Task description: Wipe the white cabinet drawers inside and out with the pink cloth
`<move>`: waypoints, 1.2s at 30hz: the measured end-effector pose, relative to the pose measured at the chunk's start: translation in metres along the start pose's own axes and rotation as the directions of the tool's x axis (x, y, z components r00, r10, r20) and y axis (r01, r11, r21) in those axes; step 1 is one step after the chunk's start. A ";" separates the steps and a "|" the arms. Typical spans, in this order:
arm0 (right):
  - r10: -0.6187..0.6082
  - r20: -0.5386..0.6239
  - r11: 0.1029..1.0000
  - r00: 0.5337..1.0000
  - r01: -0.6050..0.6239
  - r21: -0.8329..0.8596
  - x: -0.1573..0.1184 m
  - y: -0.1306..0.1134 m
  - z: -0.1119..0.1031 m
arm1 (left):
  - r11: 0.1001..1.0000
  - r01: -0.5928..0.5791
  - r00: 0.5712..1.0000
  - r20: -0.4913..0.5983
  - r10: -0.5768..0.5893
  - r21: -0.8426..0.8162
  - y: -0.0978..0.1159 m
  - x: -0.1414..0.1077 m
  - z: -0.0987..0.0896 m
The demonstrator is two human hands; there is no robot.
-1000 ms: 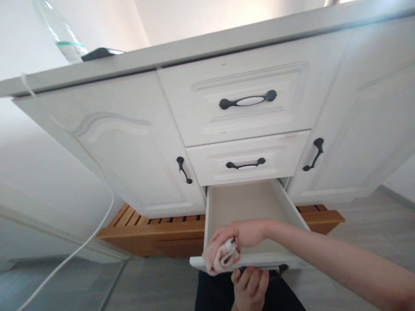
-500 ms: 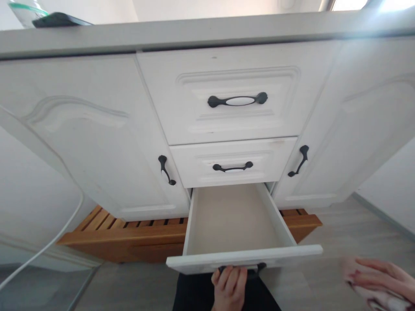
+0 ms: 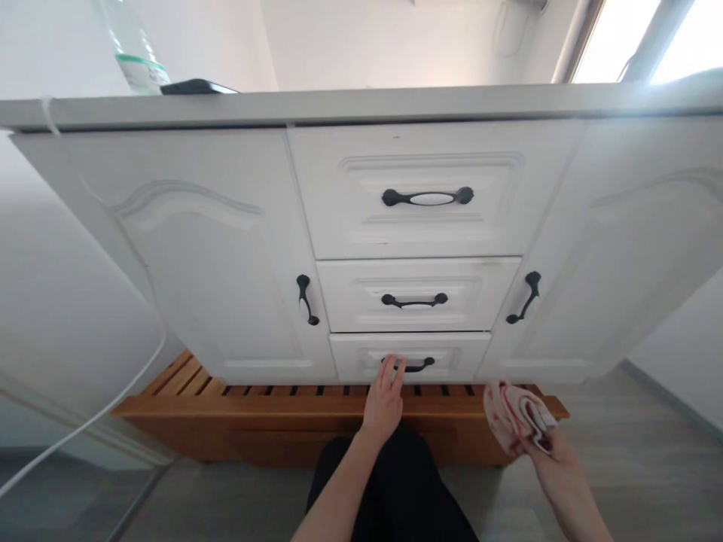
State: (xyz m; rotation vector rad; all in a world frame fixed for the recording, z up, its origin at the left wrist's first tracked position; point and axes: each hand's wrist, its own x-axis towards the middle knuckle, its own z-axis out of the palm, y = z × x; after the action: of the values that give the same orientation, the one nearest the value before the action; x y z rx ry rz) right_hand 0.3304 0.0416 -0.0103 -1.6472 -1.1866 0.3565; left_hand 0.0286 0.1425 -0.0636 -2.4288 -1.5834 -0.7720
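Observation:
My left hand (image 3: pixel 386 395) is stretched forward with its fingers extended, at the left end of the dark handle (image 3: pixel 421 365) on the bottom drawer (image 3: pixel 463 354). That drawer is closed, flush with the middle drawer (image 3: pixel 361 316) above it. Whether the fingertips press the drawer front or only the handle, I cannot tell. My right hand (image 3: pixel 545 444) is closed on a folded pink, red and white cloth (image 3: pixel 511 414), held in front of the right end of the wooden bench.
A white cabinet has a top drawer (image 3: pixel 361 226), a left door (image 3: pixel 226 286) and a right door (image 3: pixel 593 286). A slatted wooden bench (image 3: pixel 254 410) stands low before it. On the countertop (image 3: pixel 361 105) are a bottle (image 3: pixel 138 64) and a dark flat object (image 3: pixel 195 87). A white cable (image 3: pixel 127 384) hangs at left.
The bottom drawer has gone from pulled out to closed. My left hand has moved forward with it, its grip on the handle loosened. My right hand has brought the cloth inward and up.

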 end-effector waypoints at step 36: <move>-0.849 0.525 0.041 0.057 0.998 -0.041 0.036 -0.151 0.263 | 0.843 0.516 0.723 0.451 -0.524 0.152 -0.024 -0.159 0.020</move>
State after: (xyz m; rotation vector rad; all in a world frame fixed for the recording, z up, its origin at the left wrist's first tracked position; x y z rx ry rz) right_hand 0.0810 0.2156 0.0171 -0.6306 -2.5423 -0.5829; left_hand -0.0362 0.0315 -0.1621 -2.2784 -2.5171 -0.1917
